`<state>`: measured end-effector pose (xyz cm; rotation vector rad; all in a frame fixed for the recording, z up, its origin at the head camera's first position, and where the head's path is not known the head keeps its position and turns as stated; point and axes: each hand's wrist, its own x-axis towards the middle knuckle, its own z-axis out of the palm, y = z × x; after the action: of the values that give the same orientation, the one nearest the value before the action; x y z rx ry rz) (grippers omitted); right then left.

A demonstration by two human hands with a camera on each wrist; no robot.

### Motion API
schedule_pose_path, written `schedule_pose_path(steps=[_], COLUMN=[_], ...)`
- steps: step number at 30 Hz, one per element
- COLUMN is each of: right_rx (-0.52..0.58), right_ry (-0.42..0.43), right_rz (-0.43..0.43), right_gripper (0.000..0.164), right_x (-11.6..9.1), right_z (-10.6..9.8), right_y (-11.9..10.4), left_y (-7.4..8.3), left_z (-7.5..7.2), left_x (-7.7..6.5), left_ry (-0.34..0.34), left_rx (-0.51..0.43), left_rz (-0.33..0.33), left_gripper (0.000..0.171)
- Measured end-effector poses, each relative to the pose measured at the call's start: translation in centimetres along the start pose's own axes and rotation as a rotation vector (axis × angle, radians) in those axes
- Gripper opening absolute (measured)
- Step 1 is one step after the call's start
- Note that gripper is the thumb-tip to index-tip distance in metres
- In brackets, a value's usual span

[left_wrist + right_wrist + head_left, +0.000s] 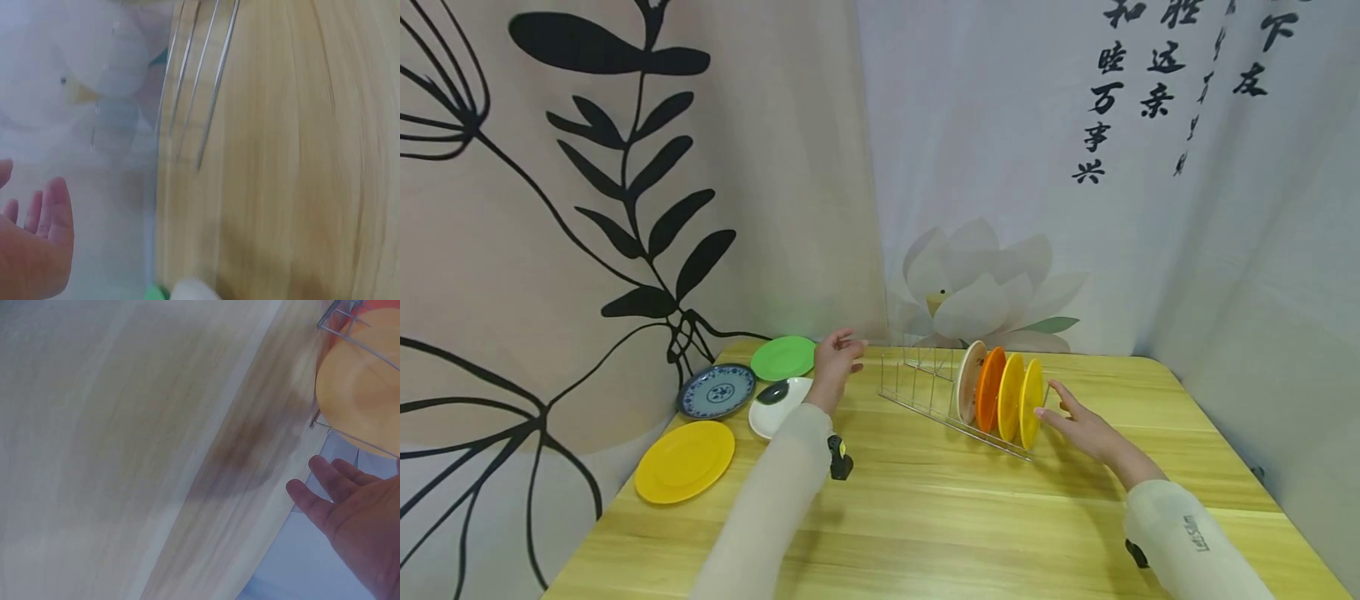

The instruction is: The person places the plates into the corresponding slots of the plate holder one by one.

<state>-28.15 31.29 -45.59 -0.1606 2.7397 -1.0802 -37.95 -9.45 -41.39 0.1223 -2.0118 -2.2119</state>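
Observation:
A wire dish rack stands on the table with plates upright at its right end: a cream plate, an orange plate and two yellow plates. Beside the outermost yellow one is my right hand, thumb and fingers spread around the rack's end. In the right wrist view that hand shows its fingers apart below the yellow plate. My left hand hovers left of the rack with nothing in it, fingers loosely bent. The left wrist view has it near the rack's bare wires.
At the table's left lie a green plate, a blue patterned plate, a white dish with a dark spot and a yellow plate. Printed curtains hang behind the wooden table.

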Motion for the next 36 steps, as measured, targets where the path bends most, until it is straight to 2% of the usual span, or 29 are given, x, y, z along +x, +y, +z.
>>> schedule_pose_path(steps=[5,13,17,24,30,33,36], right_rx=[0.0,0.004,-0.003,-0.005,-0.009,-0.005,0.001], right_ry=[-0.001,-0.001,0.003,0.005,0.003,-0.001,-0.003], right_rz=[0.002,0.008,0.016,0.022,0.014,0.015,0.024], right_gripper=[0.088,0.088,0.088,0.087,0.086,0.087,0.087], right_x=[0.0,0.1,0.1,0.0,0.0,0.0,0.0], right_z=[0.0,-0.1,-0.1,0.0,0.0,0.0,-0.1], right_y=[0.2,0.2,0.2,0.0,-0.1,0.0,0.0], left_y=[-0.3,-0.7,-1.0,-1.6,-2.3,-2.4,-2.5], left_z=[-2.7,-7.1,-8.9,-11.8,-13.6,-13.9,-14.0], left_x=[0.1,-0.2,-0.4,-1.1,-2.3,-3.0,-3.6], left_ry=[0.065,0.134,0.189,0.326,0.462,0.496,0.501], left_rx=[-0.031,-0.02,0.02,0.098,0.092,0.081,0.082], left_rz=[-0.023,-0.065,-0.072,-0.13,-0.205,-0.239,-0.242], left_gripper=[0.047,0.052,0.054,0.056,0.054,0.054,0.056])
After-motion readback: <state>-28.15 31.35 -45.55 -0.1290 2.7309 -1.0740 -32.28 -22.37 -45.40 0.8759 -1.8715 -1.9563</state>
